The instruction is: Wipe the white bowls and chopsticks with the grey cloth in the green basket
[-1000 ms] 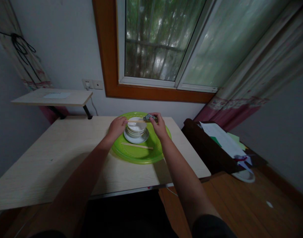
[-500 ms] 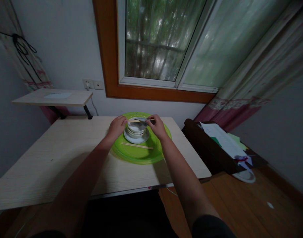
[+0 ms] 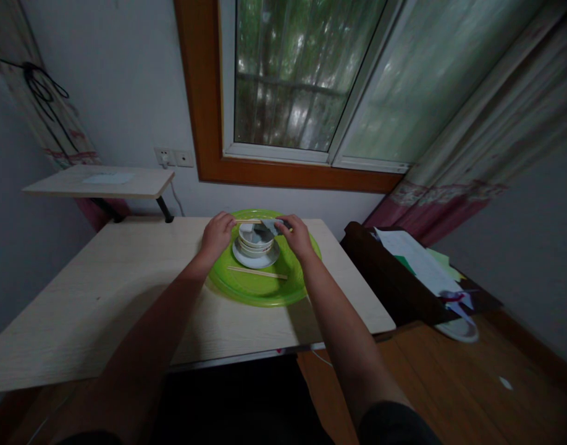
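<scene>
My left hand (image 3: 217,235) is closed on the left end of light wooden chopsticks (image 3: 247,221), held level above a stack of white bowls (image 3: 256,246). My right hand (image 3: 295,235) pinches a grey cloth (image 3: 271,226) around their right part. A corner of the cloth hangs over the top bowl. The stacked bowls stand on a white plate (image 3: 241,261) in a large round green tray (image 3: 260,296). In front of the plate, another pair of chopsticks (image 3: 257,272) lies on the tray.
The tray rests on a pale wooden table (image 3: 139,278) against the wall. A small raised shelf (image 3: 102,182) with a sheet of paper stands at the back left. Right of the table, a dark brown box-like piece (image 3: 385,278) holds papers.
The cloth has slid right along the chopsticks, and its hanging corner looks larger. My left hand has shifted slightly up and left. Bowls and tray have stayed put.
</scene>
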`<state>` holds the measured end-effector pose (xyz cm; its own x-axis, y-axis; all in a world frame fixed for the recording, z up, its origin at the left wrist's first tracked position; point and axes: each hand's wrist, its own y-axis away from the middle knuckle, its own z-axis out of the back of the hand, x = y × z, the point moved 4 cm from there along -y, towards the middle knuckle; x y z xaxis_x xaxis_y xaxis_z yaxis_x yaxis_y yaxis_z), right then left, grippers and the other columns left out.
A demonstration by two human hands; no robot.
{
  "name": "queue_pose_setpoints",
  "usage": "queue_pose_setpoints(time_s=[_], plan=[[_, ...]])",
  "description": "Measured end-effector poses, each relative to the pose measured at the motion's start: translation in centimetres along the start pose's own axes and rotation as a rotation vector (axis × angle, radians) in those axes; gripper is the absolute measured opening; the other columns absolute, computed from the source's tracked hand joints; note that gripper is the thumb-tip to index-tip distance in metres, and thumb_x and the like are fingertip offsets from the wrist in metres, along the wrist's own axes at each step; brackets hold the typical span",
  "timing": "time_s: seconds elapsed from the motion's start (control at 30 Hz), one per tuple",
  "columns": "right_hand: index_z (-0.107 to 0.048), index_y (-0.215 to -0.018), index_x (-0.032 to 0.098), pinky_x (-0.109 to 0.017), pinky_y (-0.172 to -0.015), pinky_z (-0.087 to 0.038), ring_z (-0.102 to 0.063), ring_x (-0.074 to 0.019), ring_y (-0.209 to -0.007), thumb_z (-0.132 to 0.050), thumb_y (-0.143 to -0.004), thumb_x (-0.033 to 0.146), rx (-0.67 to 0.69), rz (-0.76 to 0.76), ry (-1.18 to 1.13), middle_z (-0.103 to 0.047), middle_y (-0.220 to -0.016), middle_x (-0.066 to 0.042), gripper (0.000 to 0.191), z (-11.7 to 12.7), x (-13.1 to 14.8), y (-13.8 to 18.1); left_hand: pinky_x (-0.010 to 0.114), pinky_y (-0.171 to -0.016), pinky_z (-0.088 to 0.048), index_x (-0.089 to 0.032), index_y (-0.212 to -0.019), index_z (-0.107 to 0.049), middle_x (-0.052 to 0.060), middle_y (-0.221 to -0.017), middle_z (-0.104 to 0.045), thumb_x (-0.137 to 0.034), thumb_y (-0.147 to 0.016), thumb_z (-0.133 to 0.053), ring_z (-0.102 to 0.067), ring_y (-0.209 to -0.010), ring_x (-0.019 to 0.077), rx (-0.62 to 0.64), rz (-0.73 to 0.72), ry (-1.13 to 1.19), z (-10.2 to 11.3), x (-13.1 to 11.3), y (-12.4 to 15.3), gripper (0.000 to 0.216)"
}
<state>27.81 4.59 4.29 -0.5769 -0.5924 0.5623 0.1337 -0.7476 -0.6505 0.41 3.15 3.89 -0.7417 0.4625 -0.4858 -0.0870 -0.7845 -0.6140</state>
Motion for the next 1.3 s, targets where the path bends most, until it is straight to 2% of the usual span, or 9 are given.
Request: queue_pose_setpoints(time_s=[0.2,0.37,0.5,0.6,0.77,0.87,1.03,1.2,1.3], plan=[[-0.080,-0.100,0.025,-0.045,-0.096,-0.047,-0.062,-0.0279,-0.098,-0.067,-0.099,0.037,0.073,0.098,0.176,-0.076,-0.100,-0.009,0.017,0.0,1.3,-0.1,0.037,-0.090,-0.050,-0.020,-0.093,-0.071,0.009,-0.099,-0.070,-0.025,-0.103,-0.048,-0.064,-0.098,0.0248,0.021,-0.056,0.005,-0.2,-0.1,0.0,0.025],[-0.080,-0.109,0.026,-0.044,-0.094,-0.044,-0.058,-0.0290,-0.101,-0.065,-0.102,0.037,0.199,0.232,0.310,-0.075,-0.104,-0.010,0.020,-1.4,3.3,0.5,0.039,-0.096,-0.050,-0.020,-0.098,-0.074,0.010,-0.104,-0.073,-0.026,-0.103,-0.051,-0.065,-0.103,0.0260,0.106,-0.130,-0.022,-0.7,-1.1,0.3,0.024],[-0.079,-0.112,0.025,-0.043,-0.090,-0.042,-0.057,-0.0300,-0.103,-0.063,-0.103,0.037,0.204,0.263,0.377,-0.074,-0.105,-0.011,0.022,-1.8,4.3,0.7,0.039,-0.096,-0.049,-0.020,-0.099,-0.074,0.010,-0.105,-0.075,-0.027,-0.104,-0.052,-0.065,-0.104,0.0269,0.114,-0.161,-0.040,-0.8,-1.6,0.4,0.023],[-0.079,-0.112,0.024,-0.043,-0.090,-0.041,-0.056,-0.0307,-0.103,-0.064,-0.103,0.036,0.139,0.204,0.433,-0.075,-0.106,-0.011,0.022,-1.3,3.9,0.4,0.040,-0.095,-0.048,-0.020,-0.098,-0.074,0.010,-0.104,-0.075,-0.027,-0.104,-0.051,-0.064,-0.103,0.0277,0.051,-0.117,-0.082,-0.4,-1.3,0.2,0.024],[-0.077,-0.112,0.022,-0.043,-0.093,-0.041,-0.054,-0.0309,-0.106,-0.060,-0.103,0.026,-0.054,-0.004,0.475,-0.074,-0.111,-0.012,0.020,1.0,1.5,-0.2,0.041,-0.095,-0.046,-0.020,-0.095,-0.073,0.010,-0.102,-0.073,-0.025,-0.103,-0.051,-0.063,-0.101,0.0283,-0.064,0.012,-0.131,0.7,-0.2,-0.1,0.024],[-0.076,-0.110,0.020,-0.042,-0.093,-0.041,-0.054,-0.0305,-0.105,-0.057,-0.102,0.023,-0.128,-0.063,0.458,-0.072,-0.111,-0.013,0.020,1.8,0.6,-0.2,0.041,-0.095,-0.045,-0.021,-0.095,-0.073,0.009,-0.101,-0.073,-0.021,-0.102,-0.049,-0.063,-0.101,0.0281,-0.113,0.082,-0.131,1.2,0.4,-0.2,0.025],[-0.073,-0.103,0.021,-0.043,-0.094,-0.043,-0.055,-0.0296,-0.103,-0.054,-0.103,0.029,-0.254,-0.051,0.368,-0.071,-0.106,-0.012,0.020,2.0,0.2,0.1,0.041,-0.095,-0.044,-0.021,-0.092,-0.072,0.009,-0.098,-0.073,-0.022,-0.101,-0.048,-0.063,-0.099,0.0280,-0.107,0.095,-0.110,1.1,0.6,-0.1,0.025],[-0.067,-0.092,0.021,-0.040,-0.088,-0.047,-0.058,-0.0262,-0.093,-0.053,-0.100,0.042,-0.443,-0.195,0.195,-0.070,-0.094,-0.010,0.027,2.7,-1.8,0.4,0.040,-0.095,-0.045,-0.020,-0.087,-0.069,0.009,-0.095,-0.074,-0.021,-0.098,-0.050,-0.063,-0.097,0.0267,-0.098,0.120,-0.062,1.1,0.6,-0.2,0.022],[-0.065,-0.090,0.021,-0.039,-0.086,-0.048,-0.059,-0.0244,-0.087,-0.056,-0.095,0.046,-0.467,-0.260,0.078,-0.070,-0.090,-0.008,0.027,2.8,-2.5,0.4,0.037,-0.091,-0.047,-0.020,-0.081,-0.066,0.008,-0.091,-0.073,-0.024,-0.096,-0.052,-0.064,-0.095,0.0255,-0.069,0.122,0.001,1.0,0.4,-0.3,0.020]])
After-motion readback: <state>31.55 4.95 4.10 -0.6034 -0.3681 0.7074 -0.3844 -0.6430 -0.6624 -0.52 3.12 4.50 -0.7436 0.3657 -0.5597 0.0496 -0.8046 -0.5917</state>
